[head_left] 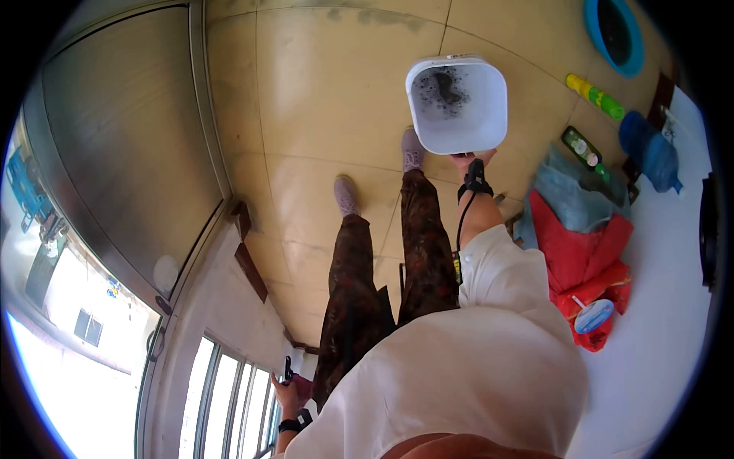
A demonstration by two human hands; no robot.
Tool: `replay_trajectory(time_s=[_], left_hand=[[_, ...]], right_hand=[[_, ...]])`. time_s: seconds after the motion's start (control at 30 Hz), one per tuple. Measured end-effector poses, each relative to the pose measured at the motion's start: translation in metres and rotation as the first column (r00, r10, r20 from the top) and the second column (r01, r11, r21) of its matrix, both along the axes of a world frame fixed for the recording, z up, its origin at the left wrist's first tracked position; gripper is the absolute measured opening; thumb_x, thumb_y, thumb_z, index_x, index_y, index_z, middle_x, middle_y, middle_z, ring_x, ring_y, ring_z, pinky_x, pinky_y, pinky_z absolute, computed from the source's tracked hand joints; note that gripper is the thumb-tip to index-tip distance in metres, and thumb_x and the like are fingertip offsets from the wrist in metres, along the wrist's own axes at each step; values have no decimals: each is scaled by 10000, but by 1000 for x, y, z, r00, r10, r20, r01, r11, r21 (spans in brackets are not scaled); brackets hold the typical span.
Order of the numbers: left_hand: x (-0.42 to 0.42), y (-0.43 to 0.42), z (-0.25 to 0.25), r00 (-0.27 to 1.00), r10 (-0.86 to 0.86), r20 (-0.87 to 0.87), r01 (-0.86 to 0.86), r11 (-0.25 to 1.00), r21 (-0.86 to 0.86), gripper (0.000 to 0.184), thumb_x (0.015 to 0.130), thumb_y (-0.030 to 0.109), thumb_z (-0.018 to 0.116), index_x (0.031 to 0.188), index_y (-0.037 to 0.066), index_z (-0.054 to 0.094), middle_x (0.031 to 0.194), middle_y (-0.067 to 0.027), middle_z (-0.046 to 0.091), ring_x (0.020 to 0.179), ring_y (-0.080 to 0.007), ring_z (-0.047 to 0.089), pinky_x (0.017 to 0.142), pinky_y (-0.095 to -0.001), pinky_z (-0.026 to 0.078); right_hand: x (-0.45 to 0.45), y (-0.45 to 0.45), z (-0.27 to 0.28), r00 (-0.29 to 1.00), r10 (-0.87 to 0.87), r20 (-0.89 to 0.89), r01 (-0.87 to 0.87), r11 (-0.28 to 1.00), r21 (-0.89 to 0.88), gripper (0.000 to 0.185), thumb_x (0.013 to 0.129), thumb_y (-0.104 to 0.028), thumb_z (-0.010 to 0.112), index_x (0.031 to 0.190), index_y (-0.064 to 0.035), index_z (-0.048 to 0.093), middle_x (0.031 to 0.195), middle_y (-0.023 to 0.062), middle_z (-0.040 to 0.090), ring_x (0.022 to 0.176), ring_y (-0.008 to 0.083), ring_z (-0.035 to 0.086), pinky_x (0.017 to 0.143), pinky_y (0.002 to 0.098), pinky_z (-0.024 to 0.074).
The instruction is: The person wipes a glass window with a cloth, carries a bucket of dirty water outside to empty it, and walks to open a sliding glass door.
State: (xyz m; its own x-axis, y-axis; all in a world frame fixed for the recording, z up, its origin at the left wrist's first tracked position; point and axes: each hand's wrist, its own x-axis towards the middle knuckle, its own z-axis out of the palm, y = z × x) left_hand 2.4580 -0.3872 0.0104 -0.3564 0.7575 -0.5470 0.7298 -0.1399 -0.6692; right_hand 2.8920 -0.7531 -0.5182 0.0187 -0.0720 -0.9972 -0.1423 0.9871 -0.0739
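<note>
Left hand (pixel 286 395): low beside the trousers (pixel 424 252), next to a maroon item (pixel 303 390) — fingers' state I cannot tell.
Right hand (pixel 475 159): at the near side of the white bucket (pixel 485 103) — fingers mostly hidden, grip I cannot tell.
Bucket: beyond the right shoe (pixel 413 151), dark residue inside.
Blue basin (pixel 628 69): farther, on the floor (pixel 329 92).
</note>
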Motion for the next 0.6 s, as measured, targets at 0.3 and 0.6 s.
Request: replay_trajectory(time_s=[0.3, 0.6], left_hand=[[-5, 5, -10, 1000, 4, -13, -5, 999, -44, 729, 676, 172, 560, 1335, 151, 248, 921, -168, 604, 866, -349, 575, 758, -442, 433], [27, -8, 3, 991, 46, 124, -56, 995, 78, 724, 693, 184, 576, 1335, 161, 243, 964, -102, 591, 906, -301, 566, 745, -415, 438]], right_hand=[[22, -10, 27, 947, 313, -71, -318, 888, -334, 808, 673, -588, 576, 1220, -29, 373, 1251, 124, 392, 1071, 278, 429, 820, 512, 356], [29, -35, 46, 297, 874, -385, -662, -102, -743, 438, 732, -281, 659, 994, 45, 531, 859, 137, 599, 743, 212, 581, 659, 319, 461]])
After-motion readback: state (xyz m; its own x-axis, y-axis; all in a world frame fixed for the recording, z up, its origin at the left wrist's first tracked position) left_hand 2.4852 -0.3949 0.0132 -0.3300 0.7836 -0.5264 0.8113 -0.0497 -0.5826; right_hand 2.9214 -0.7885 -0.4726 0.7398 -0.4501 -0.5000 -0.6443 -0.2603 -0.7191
